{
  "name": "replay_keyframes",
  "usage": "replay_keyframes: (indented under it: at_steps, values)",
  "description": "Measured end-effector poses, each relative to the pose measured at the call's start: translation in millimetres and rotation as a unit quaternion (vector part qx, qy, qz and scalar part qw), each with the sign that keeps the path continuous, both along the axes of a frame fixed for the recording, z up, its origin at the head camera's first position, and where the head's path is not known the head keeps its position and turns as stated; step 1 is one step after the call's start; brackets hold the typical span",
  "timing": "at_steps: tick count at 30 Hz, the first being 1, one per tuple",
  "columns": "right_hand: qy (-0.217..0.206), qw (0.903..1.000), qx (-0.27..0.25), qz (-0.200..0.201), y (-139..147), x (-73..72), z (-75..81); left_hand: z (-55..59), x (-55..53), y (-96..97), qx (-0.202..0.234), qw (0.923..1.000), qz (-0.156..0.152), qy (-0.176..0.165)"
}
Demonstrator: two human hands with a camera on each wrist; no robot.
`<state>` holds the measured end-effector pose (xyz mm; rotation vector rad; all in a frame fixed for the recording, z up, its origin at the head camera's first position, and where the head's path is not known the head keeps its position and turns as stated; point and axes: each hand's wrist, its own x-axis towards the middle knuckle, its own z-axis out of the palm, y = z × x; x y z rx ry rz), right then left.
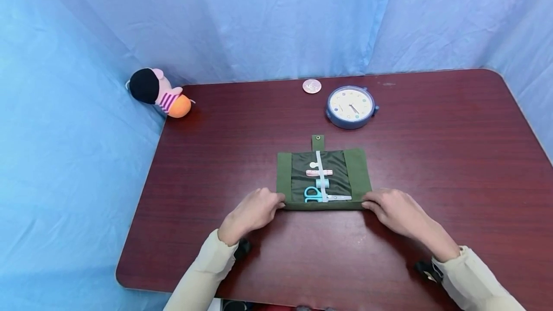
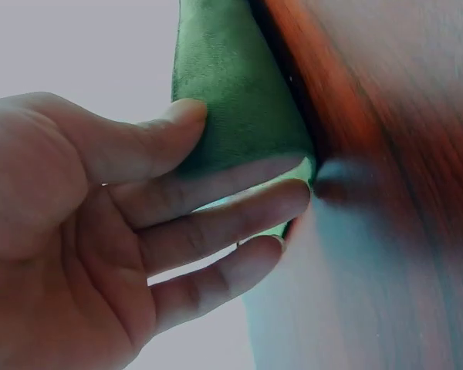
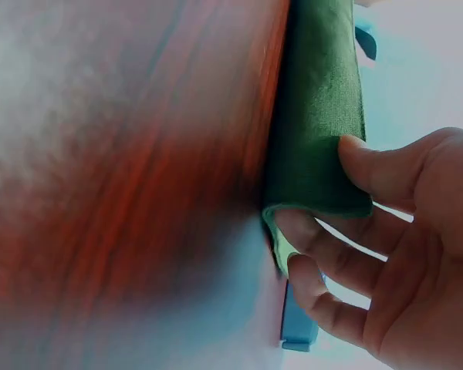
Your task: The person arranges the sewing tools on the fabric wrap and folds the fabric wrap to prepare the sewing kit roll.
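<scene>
A green fabric sewing kit pouch lies unfolded on the table, its front edge turned up into a narrow fold. My left hand pinches the fold's left end; in the left wrist view the thumb presses the green cloth from outside with fingers behind it. At the right end, my right hand pinches the same fold between thumb and fingers. Inside, a white elastic band crosses turquoise-handled scissors, a light blue cylinder, a pinkish tube and a small white piece.
Behind the pouch, a snap tab points away from me. Farther back stand a blue-rimmed clock and a round pale disc. A plush toy lies at the far left corner of the dark red table. Blue curtains surround it.
</scene>
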<state>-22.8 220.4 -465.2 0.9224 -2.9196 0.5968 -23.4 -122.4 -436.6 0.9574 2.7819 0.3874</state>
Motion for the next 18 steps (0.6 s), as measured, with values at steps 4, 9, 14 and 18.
replay_keyframes:
  at_steps: [4,9,14,18]
  values:
    - [-0.038,0.999,-0.002,-0.022,0,-6.3,-0.4,-2.5,-7.6,-0.5,0.023,0.9992,0.017,-0.028]
    - [-0.055,0.998,-0.006,-0.031,-1,-13.8,-2.0,-8.8,-15.0,-1.4,0.031,0.9974,0.033,-0.056]
    - [-0.063,0.9968,-0.016,-0.046,-3,-17.5,-3.5,-16.5,-20.6,-2.2,0.045,0.994,0.052,-0.084]
    - [-0.072,0.9951,-0.023,-0.064,-4,-19.0,-4.3,-20.5,-24.2,-2.6,0.066,0.9911,0.063,-0.097]
